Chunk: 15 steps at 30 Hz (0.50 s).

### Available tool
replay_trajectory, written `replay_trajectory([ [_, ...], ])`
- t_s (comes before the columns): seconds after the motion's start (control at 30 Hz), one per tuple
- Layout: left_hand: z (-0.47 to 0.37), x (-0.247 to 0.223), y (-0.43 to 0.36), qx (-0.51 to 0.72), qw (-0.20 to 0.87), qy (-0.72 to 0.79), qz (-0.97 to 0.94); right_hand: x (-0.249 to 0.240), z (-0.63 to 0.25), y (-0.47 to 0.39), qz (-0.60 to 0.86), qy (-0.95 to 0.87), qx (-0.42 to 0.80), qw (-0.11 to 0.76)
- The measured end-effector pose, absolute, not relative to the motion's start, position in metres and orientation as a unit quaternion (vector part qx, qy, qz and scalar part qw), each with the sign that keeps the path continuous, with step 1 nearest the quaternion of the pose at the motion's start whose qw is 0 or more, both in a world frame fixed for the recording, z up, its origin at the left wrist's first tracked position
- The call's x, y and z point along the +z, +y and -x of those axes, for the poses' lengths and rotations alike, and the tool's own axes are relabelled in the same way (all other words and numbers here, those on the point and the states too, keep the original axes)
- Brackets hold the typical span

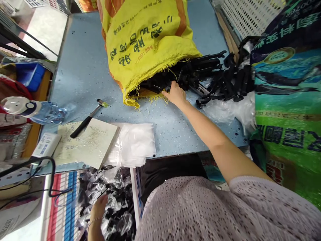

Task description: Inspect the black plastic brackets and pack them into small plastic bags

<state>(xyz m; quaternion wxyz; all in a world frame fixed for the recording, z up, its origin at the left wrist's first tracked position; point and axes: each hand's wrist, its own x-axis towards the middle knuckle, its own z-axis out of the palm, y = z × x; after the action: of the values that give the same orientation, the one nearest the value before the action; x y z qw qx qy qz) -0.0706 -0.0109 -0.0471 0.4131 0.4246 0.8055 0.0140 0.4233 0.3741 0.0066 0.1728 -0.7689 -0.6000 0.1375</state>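
My right hand point(176, 94) is at the mouth of a yellow woven sack point(150, 40), its fingers closed at the frayed edge beside black plastic parts point(213, 75). Those parts spill out of the sack to the right over the blue table. What the fingertips hold is too small to make out. Low on the left, my left hand point(99, 205) is over a basket of black parts wrapped in clear plastic point(120, 201). Its fingers are blurred and partly hidden against the bags.
On the blue table point(175, 130) lie a hammer point(86, 121), a notebook point(80, 142), clear bags point(137, 140) and a water bottle point(47, 112). A green sack point(288, 110) stands at the right. Black cables point(53, 174) hang over the lower left edge.
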Motion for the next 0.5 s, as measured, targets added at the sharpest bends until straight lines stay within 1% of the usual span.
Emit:
replay_trajectory([
  [0.03, 0.062, -0.042, -0.002, 0.032, 0.435, 0.805, -0.403, 0.009, -0.425, 0.375, 0.775, -0.589, 0.138, 0.182],
  [0.1, 0.037, -0.023, 0.017, 0.084, 0.518, 0.765, -0.374, 0.014, -0.435, 0.367, 0.772, -0.569, 0.172, 0.224],
  [0.2, -0.026, 0.015, 0.050, 0.157, 0.649, 0.626, -0.402, 0.015, -0.453, 0.325, 0.727, -0.546, 0.280, 0.310],
  [0.27, -0.084, 0.033, 0.080, 0.215, 0.705, 0.535, -0.413, 0.012, -0.457, 0.283, 0.713, -0.539, 0.289, 0.343],
  [0.33, -0.146, 0.039, 0.117, 0.288, 0.746, 0.468, -0.375, 0.007, -0.451, 0.236, 0.696, -0.567, 0.258, 0.358],
  [0.4, -0.201, 0.035, 0.155, 0.387, 0.756, 0.425, -0.313, 0.003, -0.439, 0.193, 0.654, -0.626, 0.232, 0.355],
  [0.47, -0.240, 0.026, 0.185, 0.424, 0.757, 0.427, -0.253, 0.003, -0.429, 0.161, 0.578, -0.704, 0.250, 0.328],
  [0.5, -0.252, 0.021, 0.194, 0.424, 0.757, 0.439, -0.234, 0.005, -0.427, 0.150, 0.531, -0.738, 0.276, 0.312],
])
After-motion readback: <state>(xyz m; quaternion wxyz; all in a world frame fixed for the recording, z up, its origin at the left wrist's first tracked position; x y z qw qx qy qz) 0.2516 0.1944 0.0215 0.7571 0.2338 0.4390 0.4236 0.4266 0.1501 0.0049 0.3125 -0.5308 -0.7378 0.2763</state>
